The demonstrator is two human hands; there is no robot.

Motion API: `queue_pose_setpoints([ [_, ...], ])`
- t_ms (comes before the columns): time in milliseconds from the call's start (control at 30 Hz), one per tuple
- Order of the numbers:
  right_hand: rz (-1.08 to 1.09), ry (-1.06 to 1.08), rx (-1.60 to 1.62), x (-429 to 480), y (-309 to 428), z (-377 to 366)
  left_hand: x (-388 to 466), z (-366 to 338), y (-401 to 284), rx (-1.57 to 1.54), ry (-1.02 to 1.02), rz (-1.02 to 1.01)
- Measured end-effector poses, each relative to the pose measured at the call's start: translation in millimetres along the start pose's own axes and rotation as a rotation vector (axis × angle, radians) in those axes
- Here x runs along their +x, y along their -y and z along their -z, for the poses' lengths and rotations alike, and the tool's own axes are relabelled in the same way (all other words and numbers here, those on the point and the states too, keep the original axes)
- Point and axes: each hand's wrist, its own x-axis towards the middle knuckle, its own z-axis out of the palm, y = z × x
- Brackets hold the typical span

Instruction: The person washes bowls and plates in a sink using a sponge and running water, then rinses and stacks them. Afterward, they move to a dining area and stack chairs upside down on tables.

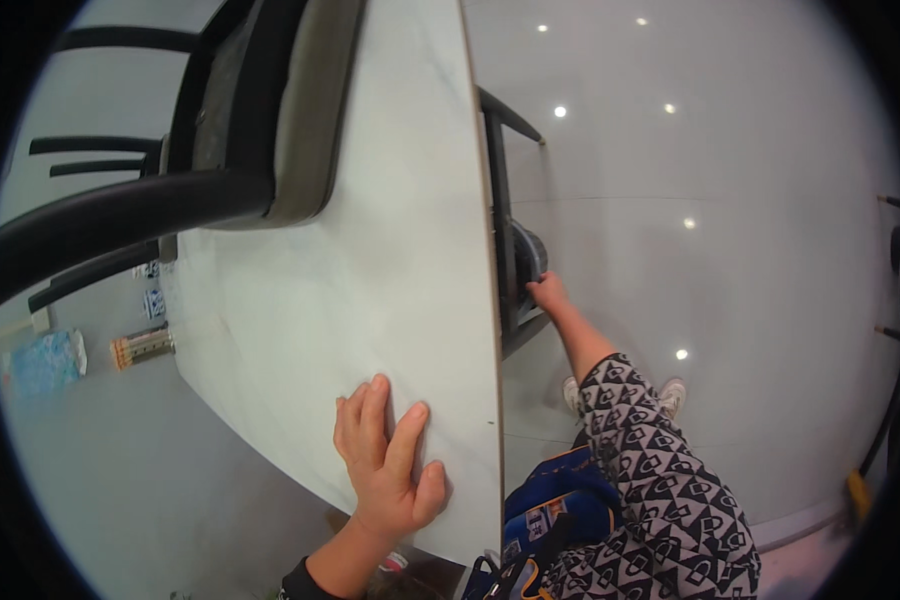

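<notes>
My left hand [390,461] rests palm down on a white marble-patterned table [285,300], fingers apart, holding nothing. Past the table's right edge, my right hand [547,291] reaches low and grips the rim of a dark rounded object [531,251]. What this object is cannot be told, since the table hides most of it. It sits beside a black frame [504,225] whose legs stick out from under the tabletop. Higher up on the table, a chair [300,142] with a grey padded seat and black legs lies upturned.
More dark chair legs [94,146] jut out at the left. Near the table's far side are a slatted box [141,349], a blue packet [45,360] and a blue-and-white item [154,302]. A blue bag [555,495] hangs before me. Shiny tiles cover the floor [757,262].
</notes>
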Motion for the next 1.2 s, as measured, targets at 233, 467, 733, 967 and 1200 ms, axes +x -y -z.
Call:
queue_pose_setpoints([
  [233,-0.115,-0.054,0.151,26,-71,48,-1,-16,8,0.012,0.019,0.019],
  [467,0.006,-0.163,-0.179,-37,-142,141,-1,-12,6,0.005,-0.067,-0.05],
  [733,-0.157,-0.028,0.01,-226,-243,325,-1,-69,-49,0.061,-0.023,0.165],
  [967,-0.63,-0.195,0.302,-341,-336,400,10,-85,-93,0.129,0.078,0.304],
  [1200,0.017,0.289,-1.004,-301,-278,415,2,-84,-196,-0.287,0.238,-0.362],
])
